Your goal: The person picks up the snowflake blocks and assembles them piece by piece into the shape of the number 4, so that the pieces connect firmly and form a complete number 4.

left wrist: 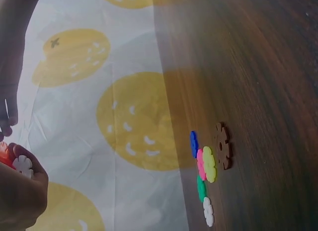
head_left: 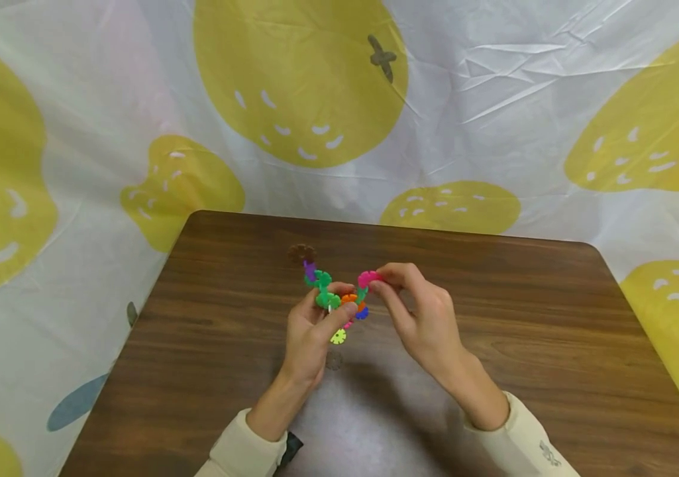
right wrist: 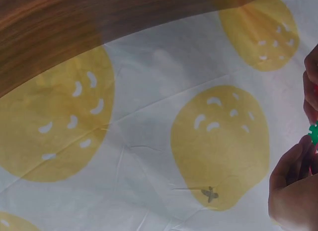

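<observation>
My left hand [head_left: 309,334] holds a linked chain of notched, flower-shaped plastic discs above the table. Green discs [head_left: 328,300] and a purple disc [head_left: 311,269] run up its left branch, with a brown disc [head_left: 302,253] at the end. An orange disc [head_left: 349,300] shows by the left thumb, a blue disc [head_left: 362,313] right of it and a yellow disc [head_left: 338,336] below. Between thumb and fingertips, my right hand [head_left: 431,321] pinches a pink disc [head_left: 369,278], which meets a green disc at the chain's right branch. Fingers hide some middle discs.
Under the hands lies a dark wooden table [head_left: 226,371]. A brownish disc [head_left: 333,360] shows low over the tabletop near the left wrist. Behind the table hangs a white cloth [head_left: 464,132] with yellow fruit prints. Pale sleeves [head_left: 244,445] cover both forearms.
</observation>
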A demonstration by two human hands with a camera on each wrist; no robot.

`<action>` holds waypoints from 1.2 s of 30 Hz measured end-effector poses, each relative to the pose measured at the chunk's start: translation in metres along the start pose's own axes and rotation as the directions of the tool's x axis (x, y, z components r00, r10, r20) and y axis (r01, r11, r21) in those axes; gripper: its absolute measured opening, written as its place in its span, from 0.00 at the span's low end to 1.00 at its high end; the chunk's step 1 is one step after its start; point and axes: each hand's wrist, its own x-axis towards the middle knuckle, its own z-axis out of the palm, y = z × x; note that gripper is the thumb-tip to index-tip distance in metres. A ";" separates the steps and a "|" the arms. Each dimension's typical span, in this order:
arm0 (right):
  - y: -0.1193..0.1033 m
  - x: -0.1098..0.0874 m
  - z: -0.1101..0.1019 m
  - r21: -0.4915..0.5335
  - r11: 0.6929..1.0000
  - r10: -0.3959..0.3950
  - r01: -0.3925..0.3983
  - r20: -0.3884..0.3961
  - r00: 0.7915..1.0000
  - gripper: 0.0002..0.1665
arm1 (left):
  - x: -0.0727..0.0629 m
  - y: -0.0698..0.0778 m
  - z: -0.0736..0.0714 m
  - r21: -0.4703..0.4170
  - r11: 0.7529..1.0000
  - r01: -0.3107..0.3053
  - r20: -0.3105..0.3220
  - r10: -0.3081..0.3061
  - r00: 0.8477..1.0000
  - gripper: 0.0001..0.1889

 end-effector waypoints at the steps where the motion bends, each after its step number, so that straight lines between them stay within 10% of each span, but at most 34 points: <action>1: -0.001 0.001 0.000 0.004 1.000 0.006 -0.006 0.008 1.000 0.13 | 0.000 0.000 0.000 -0.009 1.000 0.000 0.003 0.000 1.000 0.12; 12: 0.000 0.005 -0.007 0.008 1.000 -0.017 0.017 0.042 0.999 0.13 | 0.002 -0.001 -0.004 -0.021 0.998 -0.055 -0.014 0.055 0.998 0.13; 20: 0.035 0.001 -0.021 -0.083 0.985 0.154 -0.148 0.063 0.986 0.16 | 0.005 0.001 -0.007 -0.014 0.998 -0.058 -0.030 0.058 0.998 0.14; 27: 0.087 -0.022 -0.019 -0.185 0.907 0.416 -0.378 0.267 0.869 0.23 | 0.005 0.003 -0.009 0.015 0.998 -0.059 -0.036 0.060 0.998 0.13; 36: 0.130 -0.052 -0.008 -0.290 0.841 0.541 -0.458 0.397 0.742 0.30 | 0.004 0.006 -0.007 -0.056 0.996 -0.074 -0.034 0.072 0.997 0.16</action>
